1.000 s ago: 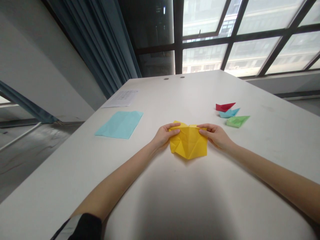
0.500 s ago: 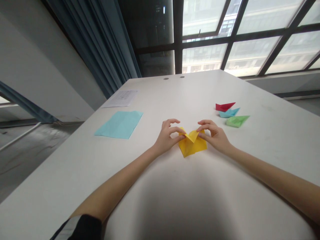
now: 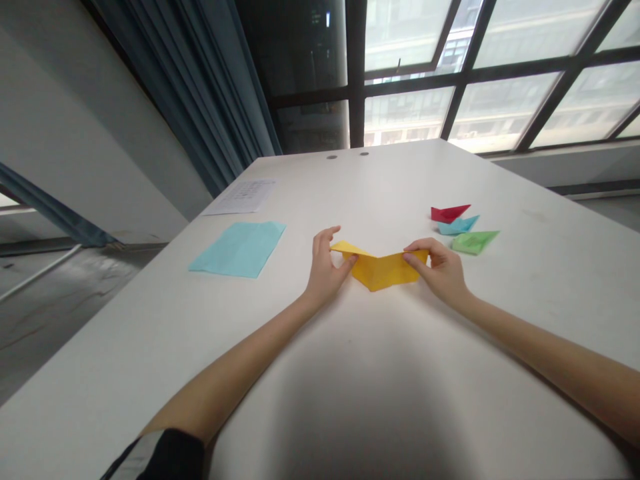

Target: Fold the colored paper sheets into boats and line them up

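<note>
A folded yellow paper (image 3: 384, 270) is stretched between my two hands, just over the white table. My left hand (image 3: 326, 267) pinches its left end, thumb in front and some fingers hidden behind the sheet. At the other end, my right hand (image 3: 438, 268) grips the paper between thumb and fingers. The upper edge dips in the middle, and a pointed flap sticks out toward the left hand.
Three folded paper boats lie to the right: a red one (image 3: 449, 213), a blue one (image 3: 457, 225) and a green one (image 3: 475, 243). On the left are light-blue paper (image 3: 240, 249) and a printed sheet (image 3: 242, 197). The white table (image 3: 350, 193) reaches toward the windows.
My hands have moved apart, pulling the yellow paper wider. Its centre flaps have opened out into a long, shallow shape. The other papers have stayed put.
</note>
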The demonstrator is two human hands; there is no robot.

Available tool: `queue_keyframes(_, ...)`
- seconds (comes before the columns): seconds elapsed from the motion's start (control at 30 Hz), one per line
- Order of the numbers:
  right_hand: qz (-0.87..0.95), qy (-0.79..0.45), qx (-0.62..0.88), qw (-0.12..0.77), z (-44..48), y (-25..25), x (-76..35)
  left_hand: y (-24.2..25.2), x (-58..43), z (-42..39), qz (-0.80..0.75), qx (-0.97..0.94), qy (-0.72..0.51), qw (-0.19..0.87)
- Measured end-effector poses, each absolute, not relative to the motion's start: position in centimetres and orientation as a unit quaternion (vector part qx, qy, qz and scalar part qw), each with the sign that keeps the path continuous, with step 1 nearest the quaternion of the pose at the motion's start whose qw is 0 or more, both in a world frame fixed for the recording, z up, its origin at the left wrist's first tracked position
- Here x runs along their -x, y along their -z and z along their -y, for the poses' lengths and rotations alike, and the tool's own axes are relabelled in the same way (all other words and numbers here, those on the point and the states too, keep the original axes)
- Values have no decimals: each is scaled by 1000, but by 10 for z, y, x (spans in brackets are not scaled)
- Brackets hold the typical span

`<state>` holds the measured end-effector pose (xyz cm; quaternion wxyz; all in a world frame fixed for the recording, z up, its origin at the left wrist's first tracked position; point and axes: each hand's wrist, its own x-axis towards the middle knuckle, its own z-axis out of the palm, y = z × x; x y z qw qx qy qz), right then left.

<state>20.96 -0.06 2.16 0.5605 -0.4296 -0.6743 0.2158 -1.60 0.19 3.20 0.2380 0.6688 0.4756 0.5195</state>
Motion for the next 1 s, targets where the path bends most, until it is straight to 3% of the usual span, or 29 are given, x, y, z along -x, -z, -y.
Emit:
queue_keyframes(0.17,605,-219,478,598,-5,-20,-212,-27,7,-7,-531,-451,-552,457)
queue_keyframes(0.4,547,-249,503,621,-9,-21,-213,-43,-4,11,-472,-314,-446,693)
queue_keyframes(1.0,565,-354,475,574,2,-23,-209,-36,-7,8,-471,-328,-477,665)
